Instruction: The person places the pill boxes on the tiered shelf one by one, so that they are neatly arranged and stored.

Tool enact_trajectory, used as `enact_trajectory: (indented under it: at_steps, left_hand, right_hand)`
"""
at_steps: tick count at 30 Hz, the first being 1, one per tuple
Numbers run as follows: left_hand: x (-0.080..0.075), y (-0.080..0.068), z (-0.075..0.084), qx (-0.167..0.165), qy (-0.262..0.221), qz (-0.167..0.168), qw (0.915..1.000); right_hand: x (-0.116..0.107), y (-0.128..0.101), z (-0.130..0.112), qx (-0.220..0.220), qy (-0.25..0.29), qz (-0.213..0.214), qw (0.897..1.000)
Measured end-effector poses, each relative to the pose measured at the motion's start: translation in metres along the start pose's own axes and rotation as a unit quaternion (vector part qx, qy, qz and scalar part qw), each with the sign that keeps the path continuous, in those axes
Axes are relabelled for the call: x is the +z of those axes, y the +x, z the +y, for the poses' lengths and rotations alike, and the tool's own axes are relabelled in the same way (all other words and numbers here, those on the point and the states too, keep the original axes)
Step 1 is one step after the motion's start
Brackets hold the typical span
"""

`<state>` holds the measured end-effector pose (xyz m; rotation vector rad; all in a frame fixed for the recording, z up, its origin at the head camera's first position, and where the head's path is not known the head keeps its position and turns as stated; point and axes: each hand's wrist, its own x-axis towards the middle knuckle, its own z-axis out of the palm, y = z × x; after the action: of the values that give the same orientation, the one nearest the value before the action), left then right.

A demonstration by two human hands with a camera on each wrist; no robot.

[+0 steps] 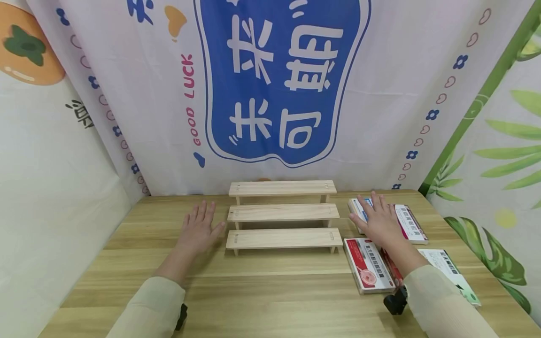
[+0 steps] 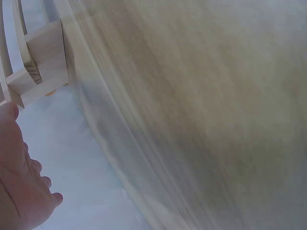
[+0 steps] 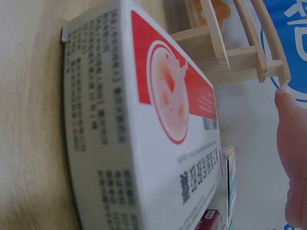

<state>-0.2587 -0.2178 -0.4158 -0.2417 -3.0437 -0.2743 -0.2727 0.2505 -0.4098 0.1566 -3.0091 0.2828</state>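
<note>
A three-step wooden display rack (image 1: 284,238) stands at the middle of the table. To its left, my left hand (image 1: 199,231) is spread with straight fingers and holds nothing; its thumb points toward the rack. My right hand (image 1: 377,221) is likewise spread, palm down over the medicine boxes on the right, and partly hides them. Nearest it are a blue-and-white box (image 1: 357,217), a white box with a dark red edge (image 1: 411,223) and a red-and-white box (image 1: 369,265). That last box (image 3: 168,120) fills much of the right wrist view.
A white-and-green box (image 1: 450,274) lies at the right, partly behind the right forearm. Another red box (image 1: 392,266) shows under that arm. Printed cloth (image 1: 389,117) hangs behind the wooden table (image 1: 262,300) and along both sides.
</note>
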Motion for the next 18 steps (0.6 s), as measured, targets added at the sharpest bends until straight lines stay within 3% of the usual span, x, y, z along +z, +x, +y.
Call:
enact_trajectory:
  at_steps: [7, 11, 15, 18]
  left_hand:
    - [0.001, -0.001, 0.001, 0.004, 0.002, -0.003, 1.0]
    - [0.003, -0.002, 0.003, 0.008, -0.023, 0.001, 0.9997]
    - [0.006, -0.008, 0.008, 0.003, -0.103, -0.013, 0.9946]
    - [0.008, -0.012, 0.013, -0.005, -0.195, -0.036, 0.9801]
  right_hand:
    - [-0.001, -0.002, 0.0, 0.003, 0.006, -0.002, 1.0]
    - [-0.002, -0.009, 0.004, 0.009, 0.028, 0.011, 1.0]
    - [-0.004, -0.021, 0.012, 0.029, 0.061, 0.027, 0.997]
    - [-0.008, -0.034, 0.021, 0.046, 0.075, 0.033, 0.996]
